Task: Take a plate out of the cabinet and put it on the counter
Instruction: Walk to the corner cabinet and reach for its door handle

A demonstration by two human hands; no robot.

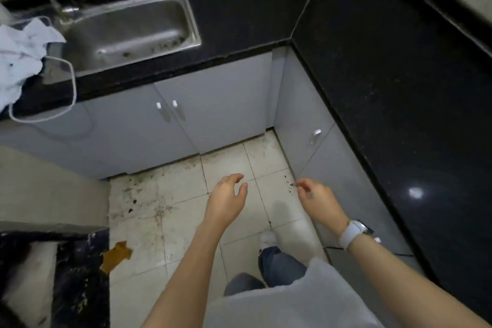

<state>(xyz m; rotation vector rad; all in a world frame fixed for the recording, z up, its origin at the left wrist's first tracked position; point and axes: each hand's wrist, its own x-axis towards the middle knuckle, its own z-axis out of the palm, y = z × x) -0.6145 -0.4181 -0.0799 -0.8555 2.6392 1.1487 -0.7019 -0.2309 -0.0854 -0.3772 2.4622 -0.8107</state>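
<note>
Grey cabinet doors run under an L-shaped black counter (pixel 386 66). The pair under the sink (pixel 218 109) is closed, with two small metal handles (pixel 167 105). The cabinet on the right (pixel 300 114) is closed too and has one handle (pixel 316 133). No plate is in sight. My left hand (pixel 229 196) hovers over the floor tiles, fingers apart and empty. My right hand (pixel 315 196), a white watch on its wrist, is held out beside the right cabinet's door, fingers loosely curled and empty.
A steel sink (pixel 127 32) with a tap sits in the counter at the left. A light cloth (pixel 21 53) lies over a wire rack beside it. The white floor tiles (pixel 170 194) are dirty, with a brown scrap (pixel 115 254). My legs stand below.
</note>
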